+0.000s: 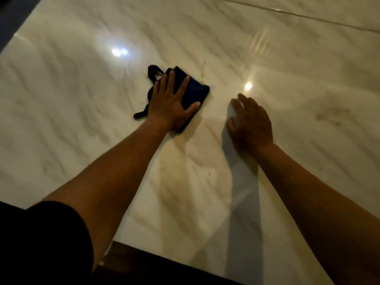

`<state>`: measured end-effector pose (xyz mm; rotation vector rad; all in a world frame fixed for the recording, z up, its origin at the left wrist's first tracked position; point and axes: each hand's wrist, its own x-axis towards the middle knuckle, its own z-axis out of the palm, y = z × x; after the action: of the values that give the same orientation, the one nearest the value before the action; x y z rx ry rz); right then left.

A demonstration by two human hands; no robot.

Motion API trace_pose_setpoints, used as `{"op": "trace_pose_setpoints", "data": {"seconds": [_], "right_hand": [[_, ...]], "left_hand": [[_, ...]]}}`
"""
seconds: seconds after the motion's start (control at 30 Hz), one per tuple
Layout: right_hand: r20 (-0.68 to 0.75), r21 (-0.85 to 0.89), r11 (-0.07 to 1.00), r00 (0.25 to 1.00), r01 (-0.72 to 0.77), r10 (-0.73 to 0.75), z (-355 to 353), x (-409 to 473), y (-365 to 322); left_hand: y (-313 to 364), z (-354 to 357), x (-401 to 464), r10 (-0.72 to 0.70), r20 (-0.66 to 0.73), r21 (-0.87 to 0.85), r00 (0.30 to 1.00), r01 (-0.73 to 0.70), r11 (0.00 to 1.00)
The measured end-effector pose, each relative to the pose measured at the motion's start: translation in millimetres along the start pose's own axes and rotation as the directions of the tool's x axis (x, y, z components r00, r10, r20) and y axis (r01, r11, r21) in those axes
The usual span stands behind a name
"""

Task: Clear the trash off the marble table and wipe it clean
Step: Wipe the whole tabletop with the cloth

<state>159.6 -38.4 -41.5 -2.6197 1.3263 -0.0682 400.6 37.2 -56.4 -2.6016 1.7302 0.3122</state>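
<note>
A folded dark blue cloth (196,90) with a black strap lies on the white marble table (287,79) near its middle. My left hand (171,101) presses flat on top of the cloth, fingers spread, palm down. My right hand (251,124) rests on the bare marble to the right of the cloth, fingers loosely apart and holding nothing. A faint brownish smudge (329,116) marks the marble to the far right, and a thin streak (203,70) shows just beyond the cloth.
The table's near edge (164,256) runs below my forearms, with dark floor beneath. The table's left edge (18,31) cuts across the upper left corner. A seam (308,17) crosses the far right. Ceiling lights reflect on the glossy marble.
</note>
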Motion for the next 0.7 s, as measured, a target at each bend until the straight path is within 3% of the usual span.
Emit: {"op": "trace_pose_setpoints", "data": {"seconds": [0.07,0.13,0.23,0.3,0.37,0.43,0.57,0.7], "right_hand": [[0.005,-0.003,1.000,1.000,-0.017,0.017,-1.8,13.8,2.8],[0.017,0.022,0.999,0.999,-0.036,0.036,-4.9,31.2,4.0],[0.030,0.042,0.998,0.998,-0.050,0.049,-10.5,60.5,6.3],[0.051,0.017,0.999,0.998,-0.041,0.040,-13.5,76.4,7.6],[0.063,0.003,1.000,0.998,-0.029,0.028,-13.2,83.4,7.2],[0.058,0.027,0.998,0.997,-0.053,0.051,-11.1,84.5,5.7],[0.008,-0.012,0.998,0.998,-0.063,0.064,-9.2,84.4,6.1],[-0.077,0.023,0.998,0.995,-0.054,0.056,-19.8,100.1,10.7]], "left_hand": [[12.7,1.6,-2.8,-0.012,-0.020,-0.024,1.000,0.011,1.000],[25.1,5.9,-31.4,0.135,-0.047,-0.034,0.990,-0.137,0.990],[32.8,9.7,-84.8,0.422,-0.001,-0.004,0.906,-0.422,0.906],[28.2,9.7,-91.5,0.512,0.073,0.040,0.856,-0.515,0.856],[20.4,7.0,-69.5,0.553,0.055,0.060,0.831,-0.556,0.829],[12.6,2.1,-23.7,0.516,0.003,0.053,0.856,-0.516,0.855],[-4.1,-17.0,92.3,0.268,0.018,0.052,0.963,-0.269,0.962],[-4.9,-28.8,146.7,0.133,0.013,0.027,0.991,-0.133,0.991]]}}
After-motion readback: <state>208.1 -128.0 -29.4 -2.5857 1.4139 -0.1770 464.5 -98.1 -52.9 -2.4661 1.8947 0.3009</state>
